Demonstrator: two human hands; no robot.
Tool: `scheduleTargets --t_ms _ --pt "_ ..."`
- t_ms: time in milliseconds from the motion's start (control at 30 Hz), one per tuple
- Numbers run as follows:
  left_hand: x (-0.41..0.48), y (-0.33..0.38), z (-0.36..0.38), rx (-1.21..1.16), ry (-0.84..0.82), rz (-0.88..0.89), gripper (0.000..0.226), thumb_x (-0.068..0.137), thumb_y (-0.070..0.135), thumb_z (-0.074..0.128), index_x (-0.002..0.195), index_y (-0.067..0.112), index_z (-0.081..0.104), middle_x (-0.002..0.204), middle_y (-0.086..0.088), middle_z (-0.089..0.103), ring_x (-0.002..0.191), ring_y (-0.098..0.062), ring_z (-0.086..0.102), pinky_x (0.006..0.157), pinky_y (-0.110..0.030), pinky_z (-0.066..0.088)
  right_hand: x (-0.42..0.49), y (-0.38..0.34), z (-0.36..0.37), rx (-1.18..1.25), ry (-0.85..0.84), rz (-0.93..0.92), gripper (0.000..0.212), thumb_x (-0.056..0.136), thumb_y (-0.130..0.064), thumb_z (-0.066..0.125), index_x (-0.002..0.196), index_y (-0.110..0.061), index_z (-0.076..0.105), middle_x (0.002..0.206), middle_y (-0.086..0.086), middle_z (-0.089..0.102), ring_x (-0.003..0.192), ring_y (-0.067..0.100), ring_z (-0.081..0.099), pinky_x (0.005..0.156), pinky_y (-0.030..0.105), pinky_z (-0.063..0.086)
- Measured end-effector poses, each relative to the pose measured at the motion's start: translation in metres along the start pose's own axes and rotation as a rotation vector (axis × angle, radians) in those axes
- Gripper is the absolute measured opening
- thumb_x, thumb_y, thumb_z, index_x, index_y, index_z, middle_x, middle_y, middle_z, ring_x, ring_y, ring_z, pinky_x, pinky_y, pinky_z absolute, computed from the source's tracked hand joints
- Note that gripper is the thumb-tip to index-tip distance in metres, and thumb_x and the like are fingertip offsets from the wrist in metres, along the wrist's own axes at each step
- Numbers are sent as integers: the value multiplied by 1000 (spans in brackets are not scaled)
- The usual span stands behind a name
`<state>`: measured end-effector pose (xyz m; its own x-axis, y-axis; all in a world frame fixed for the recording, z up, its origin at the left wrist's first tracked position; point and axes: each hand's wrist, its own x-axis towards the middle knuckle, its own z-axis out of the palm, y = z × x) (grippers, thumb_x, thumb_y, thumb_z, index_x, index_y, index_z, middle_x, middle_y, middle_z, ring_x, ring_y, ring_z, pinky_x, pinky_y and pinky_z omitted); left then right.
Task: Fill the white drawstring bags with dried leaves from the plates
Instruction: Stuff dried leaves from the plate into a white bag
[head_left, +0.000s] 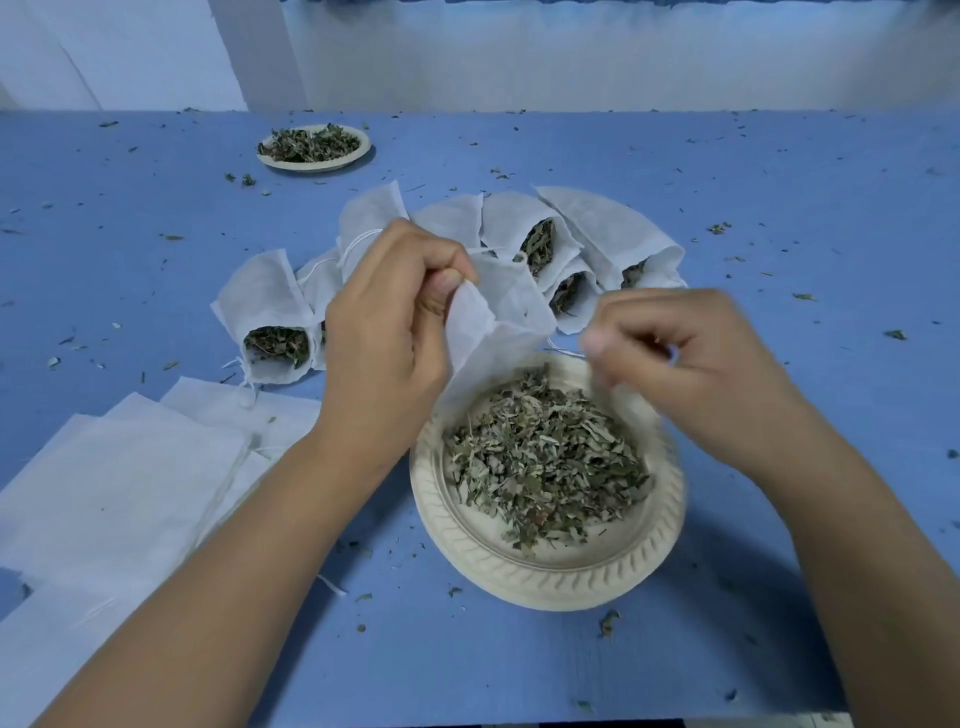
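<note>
While your left hand (395, 306) pinches the drawstring bag (501, 319) over the near plate (519, 582) and I cannot tell what your right hand (685, 353) holds, a slack mouth could scatter dried leaves (545, 462).

Both my bare forearms (234, 545) reach forward. My left hand (395, 317) pinches a thin white fabric bag (498, 322) between thumb and curled fingers; my right hand (691, 358), blurred, has its fingers curled inward.

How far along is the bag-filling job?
Done: several white drawstring bags stuffed with dried leaves lie behind. In hand: the left hand pinches an empty white bag above the cream embossed plate; the right hand is blurred. Left: flat empty bags; leaves on this and the far plate.
</note>
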<state>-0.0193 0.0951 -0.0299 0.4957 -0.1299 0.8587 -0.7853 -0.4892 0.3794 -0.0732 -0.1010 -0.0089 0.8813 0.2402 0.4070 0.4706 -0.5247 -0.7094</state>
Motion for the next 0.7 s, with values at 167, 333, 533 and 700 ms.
scheduleTargets --t_ms 167,333,533,700 --pt "-1 0 1 -8 -32 13 20 95 -9 45 85 -3 61 83 -1 50 67 5 37 67 -8 31 0 4 12 -219 -519 101 39 72 -29 83 108 -28 68 114 -8 57 109 4 52 98 21 38" --pt "-1 1 0 -9 -84 27 18 92 -15 47 84 -6 61 82 -2 51 71 -2 37 68 -9 32 1 2 4 -94 -348 68 21 75 5 71 90 -10 73 95 -2 70 93 8 63 89 30 46" --pt "0 0 0 -6 -109 57 19 91 -16 47 83 -8 62 79 -5 52 71 -4 39 69 -8 32 0 1 -11 266 -141 -13 15 73 6 70 81 -6 69 84 9 72 87 27 69 83 32 53" --pt "0 4 0 -77 -189 152 22 94 -9 45 83 -7 64 78 -10 56 74 1 39 72 -6 32 0 -4 1 484 124 -149 30 68 19 63 81 -8 64 83 1 73 81 21 69 74 32 55"
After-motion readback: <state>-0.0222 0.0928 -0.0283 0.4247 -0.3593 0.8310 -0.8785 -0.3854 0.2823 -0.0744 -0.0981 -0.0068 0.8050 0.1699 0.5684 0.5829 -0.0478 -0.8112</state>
